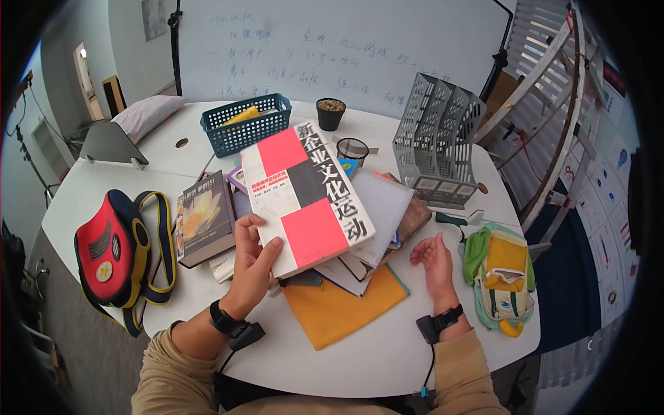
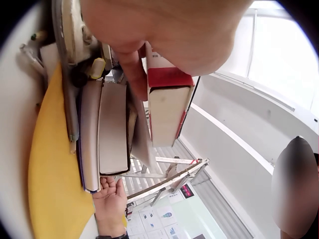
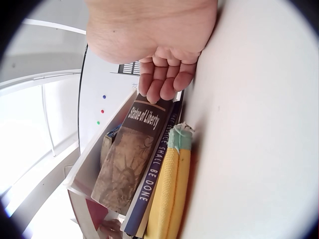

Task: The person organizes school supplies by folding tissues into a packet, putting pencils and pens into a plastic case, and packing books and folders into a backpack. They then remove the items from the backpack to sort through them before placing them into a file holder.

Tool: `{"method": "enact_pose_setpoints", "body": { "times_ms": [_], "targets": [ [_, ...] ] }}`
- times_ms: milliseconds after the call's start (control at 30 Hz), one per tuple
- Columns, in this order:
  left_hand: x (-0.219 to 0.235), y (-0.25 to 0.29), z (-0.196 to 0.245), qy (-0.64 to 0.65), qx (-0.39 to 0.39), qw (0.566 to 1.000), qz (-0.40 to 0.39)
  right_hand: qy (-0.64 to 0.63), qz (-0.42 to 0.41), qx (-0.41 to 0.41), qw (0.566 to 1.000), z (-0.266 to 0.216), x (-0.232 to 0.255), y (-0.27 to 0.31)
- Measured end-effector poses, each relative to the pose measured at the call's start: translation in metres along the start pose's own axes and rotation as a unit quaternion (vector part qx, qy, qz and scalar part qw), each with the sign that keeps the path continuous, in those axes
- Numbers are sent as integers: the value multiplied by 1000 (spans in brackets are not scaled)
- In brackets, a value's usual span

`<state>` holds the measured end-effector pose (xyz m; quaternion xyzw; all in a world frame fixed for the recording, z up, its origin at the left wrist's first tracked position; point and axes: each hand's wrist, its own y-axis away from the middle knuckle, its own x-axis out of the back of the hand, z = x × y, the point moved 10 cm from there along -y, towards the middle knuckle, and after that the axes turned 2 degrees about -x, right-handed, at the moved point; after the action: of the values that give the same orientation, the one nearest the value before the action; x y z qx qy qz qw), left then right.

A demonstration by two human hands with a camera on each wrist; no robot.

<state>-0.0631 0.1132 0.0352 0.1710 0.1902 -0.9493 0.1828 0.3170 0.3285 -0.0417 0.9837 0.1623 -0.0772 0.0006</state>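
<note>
My left hand [image 1: 250,266] grips a thick paperback book [image 1: 312,236] by its lower left edge, thumb over the pink, white and black cover. The book is held above a loose pile, hiding part of it. In the left wrist view the book's page edges [image 2: 169,112] face the camera. My right hand [image 1: 434,261] rests palm up beside the pile, fingers loosely curled and holding nothing. Close to its fingers in the right wrist view are a "Statue of Liberty" book [image 3: 124,159] and a blue-spined book [image 3: 145,186]. A yellow fabric pouch [image 1: 339,315] lies under the pile's front.
Left of the pile are a dark flower-cover book [image 1: 207,218] and a red and navy bag [image 1: 111,249]. Behind stand a teal basket [image 1: 235,138], a potted plant [image 1: 330,117] and a grey file rack [image 1: 436,138]. A green and yellow small backpack [image 1: 501,273] lies right.
</note>
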Motion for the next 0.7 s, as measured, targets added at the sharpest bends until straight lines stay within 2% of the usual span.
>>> {"method": "enact_pose_setpoints", "body": {
  "times_ms": [267,367,467,700],
  "targets": [
    [-10,12,29,-83,-127,988,-16,-7,3,2,1000,-1,3,0],
    [-11,12,31,-59,-121,991,-8,-31,14,16,999,-1,8,1],
    [-16,12,34,-71,-137,987,-35,-60,32,40,997,-11,9,6],
    [-19,18,27,-56,-128,989,-56,-98,-8,103,990,-37,-14,24]
  ]
}}
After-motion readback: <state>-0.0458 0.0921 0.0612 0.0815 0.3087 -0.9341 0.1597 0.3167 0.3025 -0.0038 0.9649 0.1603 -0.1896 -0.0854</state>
